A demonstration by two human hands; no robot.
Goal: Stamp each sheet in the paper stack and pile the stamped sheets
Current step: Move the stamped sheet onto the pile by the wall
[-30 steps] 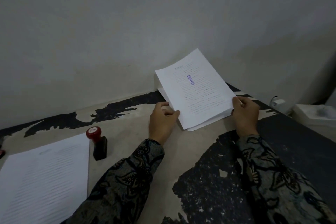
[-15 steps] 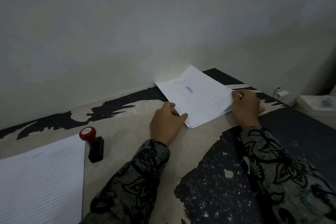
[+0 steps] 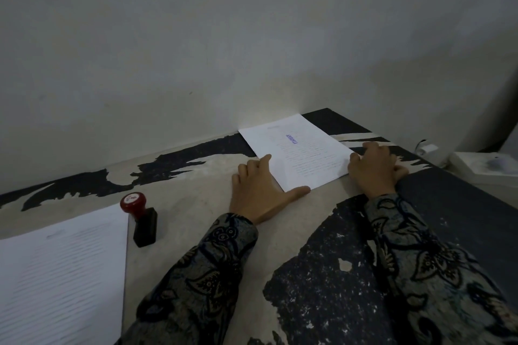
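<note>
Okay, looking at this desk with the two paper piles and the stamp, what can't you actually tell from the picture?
Head view only:
- Blue stamp mark on the stamped pile: too small and blurred to read.
- Sheet count in that pile: it lies flat, and the left hand and right hand cover its edges.
- Unstamped stack: cut off by the left and bottom frame edges.
- Stamp: its face is turned down against the table.
</note>
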